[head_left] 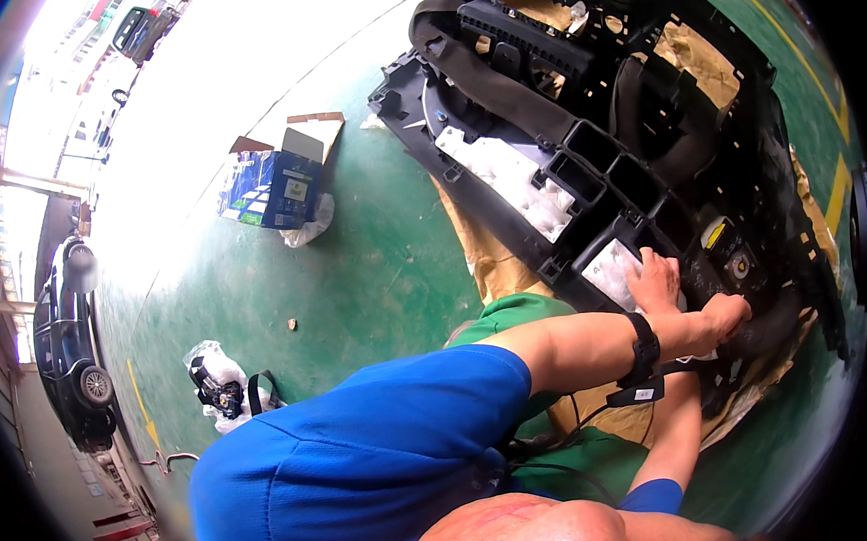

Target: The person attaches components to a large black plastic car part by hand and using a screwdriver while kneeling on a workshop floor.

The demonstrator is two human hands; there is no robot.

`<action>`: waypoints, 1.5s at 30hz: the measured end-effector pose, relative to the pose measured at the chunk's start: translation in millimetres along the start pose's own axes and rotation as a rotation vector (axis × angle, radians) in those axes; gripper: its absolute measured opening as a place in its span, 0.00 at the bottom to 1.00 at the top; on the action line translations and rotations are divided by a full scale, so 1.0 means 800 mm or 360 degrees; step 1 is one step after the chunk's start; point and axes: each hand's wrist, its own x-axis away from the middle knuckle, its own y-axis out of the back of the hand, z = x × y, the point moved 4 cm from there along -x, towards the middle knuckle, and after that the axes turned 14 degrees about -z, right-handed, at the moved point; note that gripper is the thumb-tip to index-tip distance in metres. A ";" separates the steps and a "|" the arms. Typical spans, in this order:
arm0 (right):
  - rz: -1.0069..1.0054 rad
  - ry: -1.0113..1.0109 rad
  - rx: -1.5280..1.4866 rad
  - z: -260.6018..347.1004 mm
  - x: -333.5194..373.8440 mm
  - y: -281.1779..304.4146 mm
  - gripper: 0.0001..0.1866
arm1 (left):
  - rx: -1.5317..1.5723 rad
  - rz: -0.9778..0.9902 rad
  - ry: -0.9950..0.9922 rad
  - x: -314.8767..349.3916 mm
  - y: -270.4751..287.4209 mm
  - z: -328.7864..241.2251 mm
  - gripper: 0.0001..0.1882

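A large black car dashboard frame (pixel 581 100) lies on brown cardboard (pixel 491 258) on the green floor. My left hand (pixel 728 314) reaches across from the left with a black wrist strap (pixel 643 348) on it. Its fingers are closed on a black part at the near end of the frame. My right hand (pixel 655 280) comes up from below, behind the left forearm. It rests flat, fingers apart, on a white insert (pixel 612 267) in the frame. A round yellow-and-black fitting (pixel 738 265) sits just beyond both hands.
An open blue cardboard box (pixel 275 186) stands on the floor to the left, with a white bag beside it. Nearer, a black part lies on white plastic wrap (pixel 221 386). A dark car (pixel 70 354) is parked at the far left. Yellow floor lines (pixel 836 185) run on the right.
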 end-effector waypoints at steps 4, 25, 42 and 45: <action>0.0193 -0.0115 0.0020 0.005 -0.010 -0.002 0.19 | -0.0034 0.0003 0.0077 0.012 0.002 -0.004 0.17; 0.0478 -0.0352 -0.0114 -0.003 -0.033 0.013 0.24 | -0.0089 -0.0083 0.0015 0.001 0.000 -0.007 0.14; -0.0012 -0.0125 -0.0039 -0.002 -0.021 0.014 0.24 | -0.0071 -0.0047 0.0109 0.020 -0.004 -0.013 0.14; 0.0036 -0.0089 -0.0084 0.019 -0.020 -0.004 0.22 | -0.0049 -0.0111 0.0122 0.016 0.019 -0.006 0.15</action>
